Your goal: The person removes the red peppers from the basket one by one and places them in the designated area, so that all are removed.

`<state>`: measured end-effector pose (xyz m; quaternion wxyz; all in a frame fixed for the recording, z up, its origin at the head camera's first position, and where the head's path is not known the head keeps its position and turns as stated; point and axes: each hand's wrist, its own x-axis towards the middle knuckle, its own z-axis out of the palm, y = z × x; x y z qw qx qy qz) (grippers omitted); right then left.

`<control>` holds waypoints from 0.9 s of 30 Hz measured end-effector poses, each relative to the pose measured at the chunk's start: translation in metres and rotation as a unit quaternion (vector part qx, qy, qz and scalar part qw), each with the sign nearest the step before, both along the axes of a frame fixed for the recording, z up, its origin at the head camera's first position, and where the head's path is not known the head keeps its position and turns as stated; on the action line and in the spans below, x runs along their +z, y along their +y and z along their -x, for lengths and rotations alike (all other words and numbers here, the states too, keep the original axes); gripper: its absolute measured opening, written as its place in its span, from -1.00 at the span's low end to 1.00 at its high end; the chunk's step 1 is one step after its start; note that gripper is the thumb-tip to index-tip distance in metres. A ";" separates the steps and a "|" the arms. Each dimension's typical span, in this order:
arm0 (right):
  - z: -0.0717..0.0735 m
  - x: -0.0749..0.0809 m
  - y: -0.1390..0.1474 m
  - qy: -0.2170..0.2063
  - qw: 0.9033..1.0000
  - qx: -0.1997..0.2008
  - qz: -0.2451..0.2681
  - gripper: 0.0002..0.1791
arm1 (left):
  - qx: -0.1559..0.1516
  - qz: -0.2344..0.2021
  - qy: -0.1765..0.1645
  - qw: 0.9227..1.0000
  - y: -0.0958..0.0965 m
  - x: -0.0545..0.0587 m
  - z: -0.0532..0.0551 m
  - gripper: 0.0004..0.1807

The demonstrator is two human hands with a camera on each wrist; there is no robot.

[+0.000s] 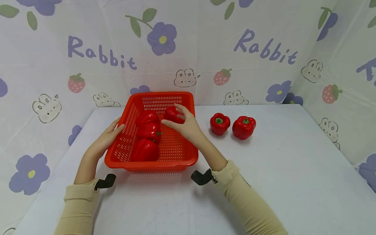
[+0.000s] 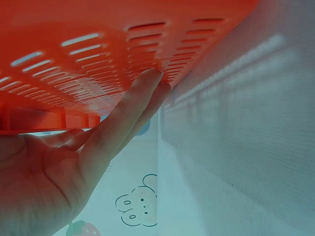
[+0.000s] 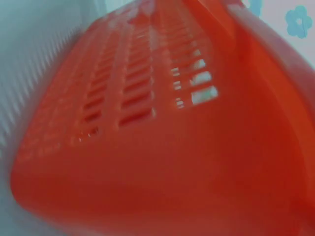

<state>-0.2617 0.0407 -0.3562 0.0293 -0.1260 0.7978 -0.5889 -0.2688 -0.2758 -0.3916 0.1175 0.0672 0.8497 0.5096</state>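
A red-orange plastic basket with slotted walls stands on the table. Inside, three red bell peppers form a column along its left side, and another red bell pepper lies at the back right. My left hand is at the basket's left side, its straight fingers against the outer wall under the rim. Over the right rim reaches my right hand, thumb and fingers spread apart beside the back-right pepper. The right wrist view shows only the basket's outer wall, blurred.
To the right of the basket, two more red bell peppers stand side by side on the white table, green stems up. A patterned cloth hangs behind the table.
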 end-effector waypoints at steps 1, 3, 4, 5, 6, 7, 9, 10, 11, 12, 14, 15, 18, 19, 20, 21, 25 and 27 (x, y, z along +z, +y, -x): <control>-0.001 0.000 -0.002 -0.002 1.000 0.002 -0.004 -0.10 | 0.000 0.000 0.000 1.000 0.000 0.000 0.000 -0.27; -0.002 -0.001 -0.007 -0.003 1.000 0.004 -0.011 -0.11 | 0.000 0.000 0.001 1.000 0.000 -0.001 0.000 -0.27; -0.002 -0.002 -0.009 -0.003 1.000 0.005 -0.013 -0.12 | 0.000 0.001 0.001 1.000 0.000 -0.001 0.000 -0.27; -0.003 -0.002 -0.011 -0.005 1.000 0.005 -0.015 -0.13 | 0.000 0.000 0.001 1.000 0.000 -0.001 0.000 -0.27; -0.004 -0.002 -0.013 -0.006 1.000 0.005 -0.018 -0.14 | 0.000 -0.001 0.001 1.000 0.000 -0.001 0.000 -0.27; -0.004 -0.003 -0.014 -0.008 1.000 0.006 -0.021 -0.14 | 0.000 -0.002 0.000 1.000 0.000 -0.001 0.000 -0.27; -0.006 -0.004 -0.018 -0.013 1.000 0.010 -0.025 -0.13 | 0.000 -0.003 0.000 1.000 0.000 0.000 -0.001 -0.27; -0.006 -0.004 -0.020 -0.016 0.999 0.012 -0.028 -0.13 | 0.000 -0.004 -0.001 1.000 0.000 0.000 -0.001 -0.26; -0.007 -0.004 -0.022 -0.019 0.999 0.015 -0.031 -0.12 | 0.001 -0.006 -0.003 1.000 0.000 0.000 -0.001 -0.26; -0.007 -0.004 -0.024 -0.020 0.999 0.018 -0.035 -0.11 | 0.001 -0.007 -0.002 1.000 0.000 0.000 -0.001 -0.26; -0.008 -0.002 -0.028 -0.023 0.999 0.022 -0.042 -0.11 | 0.002 -0.010 -0.004 1.000 0.000 0.001 -0.001 -0.26; -0.008 -0.001 -0.030 -0.025 0.998 0.024 -0.047 -0.11 | 0.002 -0.011 -0.004 1.000 0.000 0.001 -0.001 -0.26; -0.008 0.002 -0.036 -0.029 0.997 0.025 -0.062 -0.11 | 0.001 -0.012 -0.004 1.000 0.000 0.002 -0.001 -0.26; -0.008 0.003 -0.038 -0.032 0.997 0.025 -0.065 -0.11 | 0.002 -0.012 -0.006 1.000 0.000 0.002 -0.001 -0.26; -0.008 0.004 -0.040 -0.036 0.997 0.025 -0.067 -0.10 | 0.001 -0.009 -0.004 1.000 0.001 0.002 -0.001 -0.26; -0.008 0.004 -0.042 -0.041 0.996 0.025 -0.070 -0.10 | 0.001 -0.005 -0.002 1.000 0.001 0.002 -0.001 -0.26; -0.007 0.006 -0.048 -0.069 0.995 0.024 -0.069 -0.07 | -0.001 0.003 0.000 1.000 0.001 0.002 -0.001 -0.26; -0.007 0.006 -0.051 -0.089 0.994 0.024 -0.065 -0.07 | -0.001 0.002 0.002 1.000 0.001 0.002 -0.001 -0.26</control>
